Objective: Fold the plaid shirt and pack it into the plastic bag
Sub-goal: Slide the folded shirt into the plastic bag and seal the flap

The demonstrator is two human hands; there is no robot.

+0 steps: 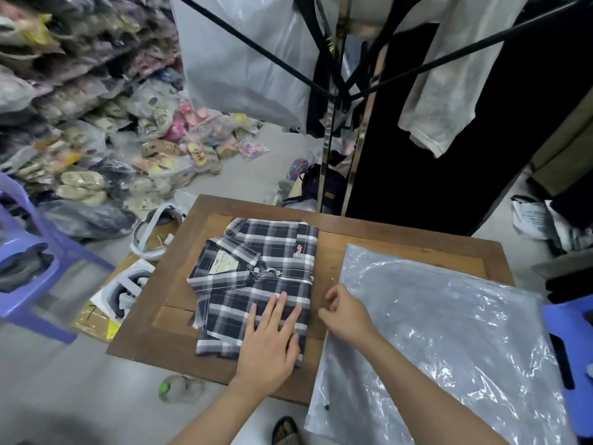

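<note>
A dark blue and white plaid shirt (256,277) lies folded into a rectangle on a small wooden table (333,248), collar to the left and label showing. My left hand (269,342) rests flat on its near end, fingers spread. To the right lies a clear plastic bag (442,335), flat, partly hanging over the table's right and near edges. My right hand (345,313) sits at the bag's left edge, fingers curled there; whether it pinches the film is unclear.
A purple plastic stool (35,252) stands at left, a blue stool (574,319) at right. Bagged slippers (96,130) pile up at back left. A black rack with hanging clothes (346,91) stands behind the table. A bottle (179,388) lies on the floor.
</note>
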